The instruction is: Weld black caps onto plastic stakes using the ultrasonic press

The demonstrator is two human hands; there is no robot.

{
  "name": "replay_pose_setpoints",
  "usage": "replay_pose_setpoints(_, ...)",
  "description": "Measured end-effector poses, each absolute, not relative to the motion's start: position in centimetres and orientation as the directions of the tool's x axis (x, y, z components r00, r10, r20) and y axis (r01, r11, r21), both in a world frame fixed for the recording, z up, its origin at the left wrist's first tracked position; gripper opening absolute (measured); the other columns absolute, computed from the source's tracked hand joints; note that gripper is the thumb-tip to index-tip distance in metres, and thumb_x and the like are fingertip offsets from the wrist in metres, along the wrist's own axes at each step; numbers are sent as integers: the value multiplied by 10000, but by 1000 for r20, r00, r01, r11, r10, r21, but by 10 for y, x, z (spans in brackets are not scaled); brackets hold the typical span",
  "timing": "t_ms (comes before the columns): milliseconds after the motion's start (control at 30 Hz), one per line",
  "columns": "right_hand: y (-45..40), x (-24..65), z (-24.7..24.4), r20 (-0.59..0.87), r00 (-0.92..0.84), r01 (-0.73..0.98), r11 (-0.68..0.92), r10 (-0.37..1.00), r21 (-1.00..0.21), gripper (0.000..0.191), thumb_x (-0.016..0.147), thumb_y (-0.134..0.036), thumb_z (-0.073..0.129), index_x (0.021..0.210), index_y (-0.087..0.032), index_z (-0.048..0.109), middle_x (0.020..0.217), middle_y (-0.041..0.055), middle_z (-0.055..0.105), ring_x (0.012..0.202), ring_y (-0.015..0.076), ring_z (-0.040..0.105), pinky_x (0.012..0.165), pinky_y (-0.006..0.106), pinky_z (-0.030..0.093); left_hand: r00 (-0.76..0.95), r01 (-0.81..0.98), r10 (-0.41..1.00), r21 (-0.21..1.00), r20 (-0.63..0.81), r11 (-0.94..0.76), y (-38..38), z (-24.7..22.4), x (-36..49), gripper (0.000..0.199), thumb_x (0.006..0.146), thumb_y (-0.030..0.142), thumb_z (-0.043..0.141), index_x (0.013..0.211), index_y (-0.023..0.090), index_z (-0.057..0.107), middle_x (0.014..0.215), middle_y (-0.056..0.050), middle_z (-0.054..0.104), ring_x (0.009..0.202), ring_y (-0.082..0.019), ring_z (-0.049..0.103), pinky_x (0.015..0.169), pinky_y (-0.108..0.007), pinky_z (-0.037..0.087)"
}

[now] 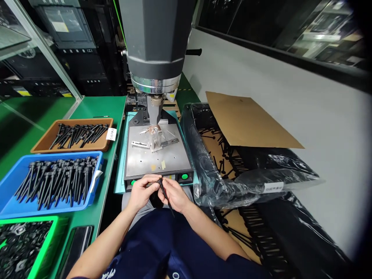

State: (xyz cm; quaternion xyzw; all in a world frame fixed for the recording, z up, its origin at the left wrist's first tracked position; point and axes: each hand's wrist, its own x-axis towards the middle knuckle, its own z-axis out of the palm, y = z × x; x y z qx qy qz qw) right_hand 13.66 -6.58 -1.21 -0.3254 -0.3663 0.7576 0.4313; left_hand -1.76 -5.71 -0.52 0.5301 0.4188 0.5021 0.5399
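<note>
Both hands meet in front of my body, just below the front edge of the machine's metal plate [142, 166]. A thin black ribbed rod with a thicker head [166, 195] slants between them, its tail pointing down to the right. My left hand [143, 192] pinches the head end between thumb and fingers. My right hand [175, 193] has its fingers curled round the rod's upper part. On the plate stands a small clear fixture [156, 139] with metal brackets, right under the grey press head's tip [154, 110].
To the left, a brown tray [43, 136] and a blue tray [8, 190] hold similar black rods; a green bin [46, 248] holds small black parts. Green buttons [185, 176] sit on the machine's front. At right, a plastic-lined box [200, 162] of rods has cardboard [247, 120] over it.
</note>
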Motion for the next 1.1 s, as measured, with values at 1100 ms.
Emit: replay_pose_setpoints(1100,-68,184,-48,-352,-207,-490,-408,913,-770,396,766,-522,729,919,-195,566,727,-14,595,478,57,441,380,162,236,-214,-876,938,479,-274,-59,49,-30,-18,184,794,165,696,963,212,641,1105,-53,703,1108,-200,637,991,-397,489)
